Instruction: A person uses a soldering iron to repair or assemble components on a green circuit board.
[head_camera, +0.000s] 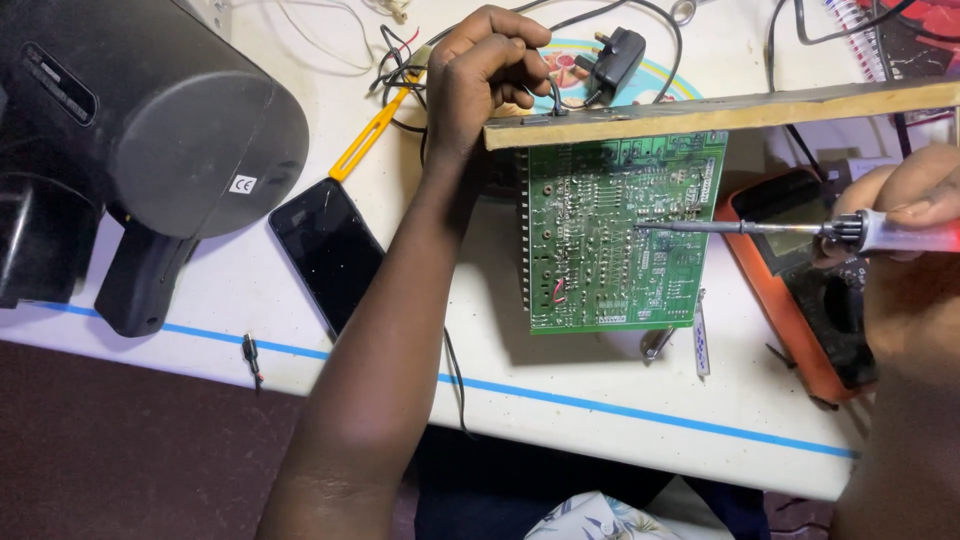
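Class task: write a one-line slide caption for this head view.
Left hand steadies green circuit board; right hand touches soldering iron to it.

Circuit board (615, 235) standing on table (600, 400); phone (328, 252) lying to its left, multimeter (800, 290) to its right, plug (615, 60) behind.

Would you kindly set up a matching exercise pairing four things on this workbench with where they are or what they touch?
1. soldering iron
2. phone
3. multimeter
4. circuit board

A. lying flat, left of the forearm
B. held up by the left hand
C. held in the right hand
D. orange, right of the board

Pairs: 1-C, 2-A, 3-D, 4-B
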